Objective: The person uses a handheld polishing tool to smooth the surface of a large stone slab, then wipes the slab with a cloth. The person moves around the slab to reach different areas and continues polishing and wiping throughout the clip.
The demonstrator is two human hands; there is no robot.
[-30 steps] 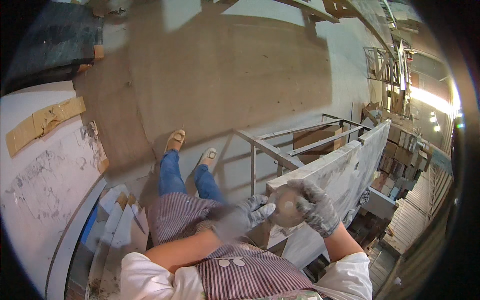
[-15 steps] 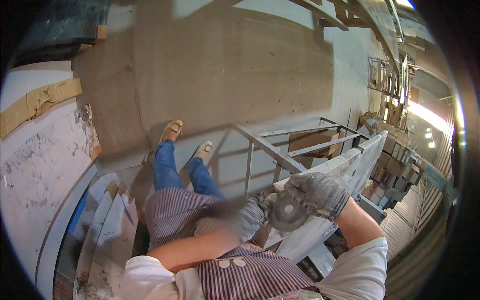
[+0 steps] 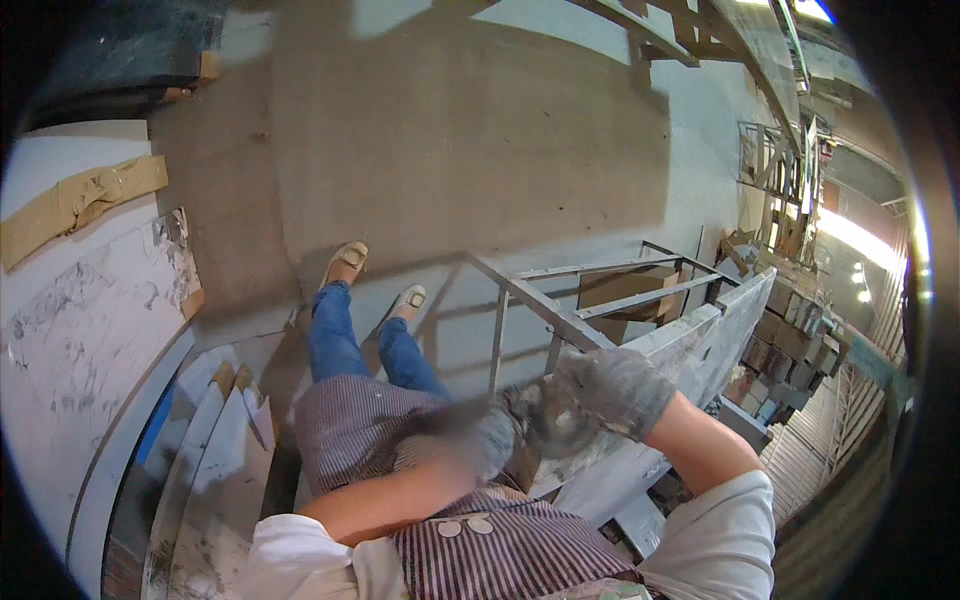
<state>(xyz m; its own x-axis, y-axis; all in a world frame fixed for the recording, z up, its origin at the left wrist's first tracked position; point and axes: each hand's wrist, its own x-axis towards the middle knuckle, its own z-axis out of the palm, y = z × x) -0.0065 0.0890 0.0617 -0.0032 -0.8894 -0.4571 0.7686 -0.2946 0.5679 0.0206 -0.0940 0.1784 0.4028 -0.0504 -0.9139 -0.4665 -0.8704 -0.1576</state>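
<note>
Between the hands, by the pale slab's (image 3: 705, 340) near end, the blurred, probably stiff, light round disc (image 3: 560, 430) is gripped at its right edge by the right hand (image 3: 620, 392) and is best held by the rim, while whether anything is grasped by the left hand (image 3: 488, 440) cannot be told.

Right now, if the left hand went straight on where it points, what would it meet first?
Probably the dark round disc beside it, with the right hand beyond; blur hides whether the left hand already touches the disc.

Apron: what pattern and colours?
Narrow stripes, dark purplish-brown and pale, on the apron; shows best in the head view, on the bib.
</note>
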